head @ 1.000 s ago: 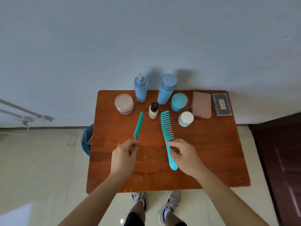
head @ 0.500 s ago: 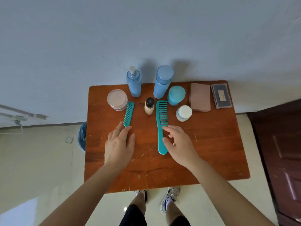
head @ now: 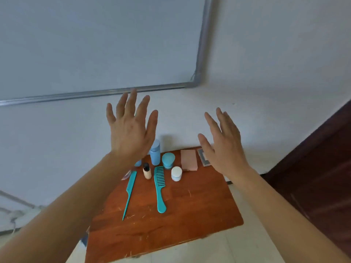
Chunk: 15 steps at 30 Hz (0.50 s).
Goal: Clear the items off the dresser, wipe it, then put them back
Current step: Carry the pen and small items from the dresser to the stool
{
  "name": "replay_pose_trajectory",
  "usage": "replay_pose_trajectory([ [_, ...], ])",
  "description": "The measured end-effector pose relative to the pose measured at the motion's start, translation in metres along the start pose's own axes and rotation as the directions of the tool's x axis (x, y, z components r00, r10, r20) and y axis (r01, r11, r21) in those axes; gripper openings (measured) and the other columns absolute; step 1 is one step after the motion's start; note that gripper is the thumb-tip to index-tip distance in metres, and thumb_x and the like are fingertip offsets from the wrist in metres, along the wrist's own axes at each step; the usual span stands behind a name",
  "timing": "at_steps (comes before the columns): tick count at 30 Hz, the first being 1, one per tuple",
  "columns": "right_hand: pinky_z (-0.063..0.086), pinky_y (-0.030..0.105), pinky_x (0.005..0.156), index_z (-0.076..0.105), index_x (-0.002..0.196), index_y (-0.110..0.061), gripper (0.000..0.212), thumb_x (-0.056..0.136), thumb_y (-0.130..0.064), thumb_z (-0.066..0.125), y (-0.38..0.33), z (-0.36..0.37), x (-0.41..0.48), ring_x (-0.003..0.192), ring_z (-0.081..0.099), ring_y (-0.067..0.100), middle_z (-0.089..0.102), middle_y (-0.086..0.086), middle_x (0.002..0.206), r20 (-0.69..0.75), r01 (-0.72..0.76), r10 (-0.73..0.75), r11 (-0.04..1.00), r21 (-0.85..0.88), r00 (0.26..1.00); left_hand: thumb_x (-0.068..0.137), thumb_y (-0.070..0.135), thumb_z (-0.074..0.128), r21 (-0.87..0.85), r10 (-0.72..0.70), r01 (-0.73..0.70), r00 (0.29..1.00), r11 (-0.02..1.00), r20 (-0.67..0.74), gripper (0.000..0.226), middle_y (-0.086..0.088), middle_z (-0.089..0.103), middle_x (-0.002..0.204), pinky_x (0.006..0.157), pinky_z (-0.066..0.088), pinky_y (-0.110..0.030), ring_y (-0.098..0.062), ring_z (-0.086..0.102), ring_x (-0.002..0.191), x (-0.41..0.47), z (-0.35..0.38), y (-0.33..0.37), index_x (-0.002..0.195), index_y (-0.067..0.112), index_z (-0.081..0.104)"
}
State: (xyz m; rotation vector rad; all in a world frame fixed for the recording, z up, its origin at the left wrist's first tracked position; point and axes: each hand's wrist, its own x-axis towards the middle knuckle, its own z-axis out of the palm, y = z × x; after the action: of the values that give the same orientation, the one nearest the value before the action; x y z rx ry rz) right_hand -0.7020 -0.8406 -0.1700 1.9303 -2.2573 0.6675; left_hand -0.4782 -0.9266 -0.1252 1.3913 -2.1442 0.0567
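- Pale walls fill the upper part of the view, with a whiteboard in a metal frame on the far wall and a dark wooden door at the right.
- Below stands the reddish-brown dresser, its top scratched, on a light tiled floor.
- Left hand is raised in the air above the dresser, fingers spread wide, holding nothing.
- Right hand is raised too, fingers straight and open, also empty; it covers part of a grey flat case at the back right.
- A thin teal tail comb lies flat on the dresser, its pointed end toward the near edge.
- Just right of it lies a wide-toothed teal comb, apart from the first.
- Between their upper ends stands a small beige bottle with a black cap.
- Behind are a tall blue bottle, a teal jar, a small white-lidded jar and a pink box.
- A round clear-lidded pot and another blue bottle are mostly hidden by the left arm.
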Motion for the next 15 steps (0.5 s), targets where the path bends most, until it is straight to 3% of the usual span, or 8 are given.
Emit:
replay_pose_trajectory([
  [4, 0.008, 0.044, 0.121, 0.019, 0.156, -0.024, 0.062, 0.102, -0.052, 0.032, 0.029, -0.076, -0.051, 0.151, 0.004, 0.027, 0.007, 0.010, 0.164, -0.192, -0.163, 0.131, 0.973, -0.163, 0.973, 0.101, 0.047, 0.028, -0.160, 0.231, -0.245, 0.968, 0.956, -0.101, 0.055, -0.013, 0.030, 0.156, 0.116, 0.014, -0.057, -0.032, 0.024, 0.144, 0.013, -0.017, 0.064, 0.145, 0.017, 0.041],
  [7, 0.015, 0.047, 0.120, 0.028, 0.154, -0.021, 0.060, 0.102, -0.051, 0.035, 0.048, -0.117, -0.120, 0.150, 0.013, 0.032, 0.017, 0.014, 0.162, -0.334, -0.407, 0.318, 0.881, -0.243, 0.888, 0.101, 0.047, 0.031, -0.262, 0.423, -0.434, 0.901, 0.862, -0.101, 0.054, -0.015, 0.033, 0.153, 0.114, 0.016, -0.059, -0.035, 0.026, 0.143, 0.004, -0.007, 0.120, 0.143, 0.015, 0.043],
  [11, 0.023, 0.051, 0.117, 0.030, 0.152, -0.020, 0.060, 0.100, -0.048, 0.034, 0.059, -0.155, -0.244, 0.148, 0.018, 0.034, 0.021, 0.013, 0.160, -0.381, -0.651, 0.530, 0.655, -0.383, 0.758, 0.101, 0.046, 0.032, -0.426, 0.606, -0.545, 0.795, 0.722, 0.008, 0.054, -0.016, 0.031, 0.155, 0.114, 0.016, -0.060, -0.035, 0.024, 0.144, -0.045, 0.014, 0.204, 0.144, 0.015, 0.042],
  [15, 0.023, 0.053, 0.117, 0.033, 0.152, -0.019, 0.060, 0.098, -0.047, 0.038, 0.045, -0.196, -0.376, 0.147, 0.020, 0.035, 0.022, 0.014, 0.160, -0.472, -0.819, 0.673, 0.416, -0.396, 0.570, 0.099, 0.044, 0.037, -0.543, 0.796, -0.638, 0.597, 0.546, 0.100, 0.056, -0.015, 0.027, 0.157, 0.114, 0.015, -0.060, -0.035, 0.022, 0.144, -0.124, 0.012, 0.295, 0.148, 0.015, 0.035],
])
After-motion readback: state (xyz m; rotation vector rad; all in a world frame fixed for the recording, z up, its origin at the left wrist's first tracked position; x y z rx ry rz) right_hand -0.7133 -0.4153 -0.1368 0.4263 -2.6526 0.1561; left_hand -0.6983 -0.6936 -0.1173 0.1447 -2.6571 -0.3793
